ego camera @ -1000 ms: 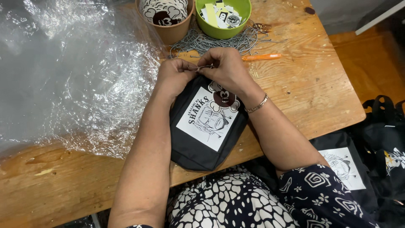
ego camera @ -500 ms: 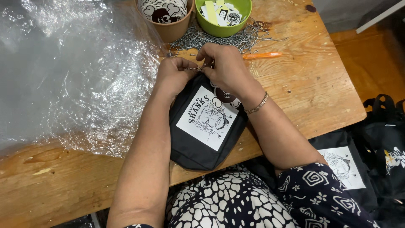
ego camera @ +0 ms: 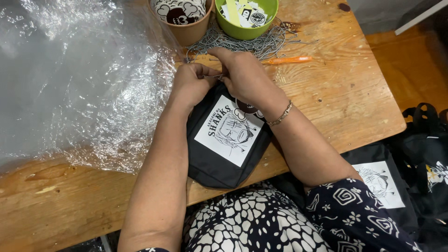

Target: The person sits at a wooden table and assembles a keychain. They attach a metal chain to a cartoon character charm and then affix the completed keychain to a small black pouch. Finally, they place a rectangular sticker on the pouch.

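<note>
A small black pouch [ego camera: 205,158] with a white printed patch [ego camera: 228,136] lies on the wooden table [ego camera: 336,102], hanging over its near edge. My left hand [ego camera: 190,84] and my right hand [ego camera: 245,74] meet at the pouch's top edge, fingers pinched on a thin metal ball chain [ego camera: 213,76]. A round dark tag [ego camera: 246,108] lies on the pouch just under my right wrist, which wears a bracelet [ego camera: 281,115]. What the fingertips do with the chain is hidden.
A heap of ball chains [ego camera: 261,44] lies behind the hands, with an orange tool [ego camera: 287,59] beside it. A brown cup [ego camera: 184,16] and a green bowl [ego camera: 247,16] hold small printed pieces. Clear plastic sheeting [ego camera: 79,79] covers the table's left. More black pouches [ego camera: 387,182] lie at the right.
Both hands have shifted slightly at the pouch's top edge, fingers still working on the chain. The pouch has barely moved.
</note>
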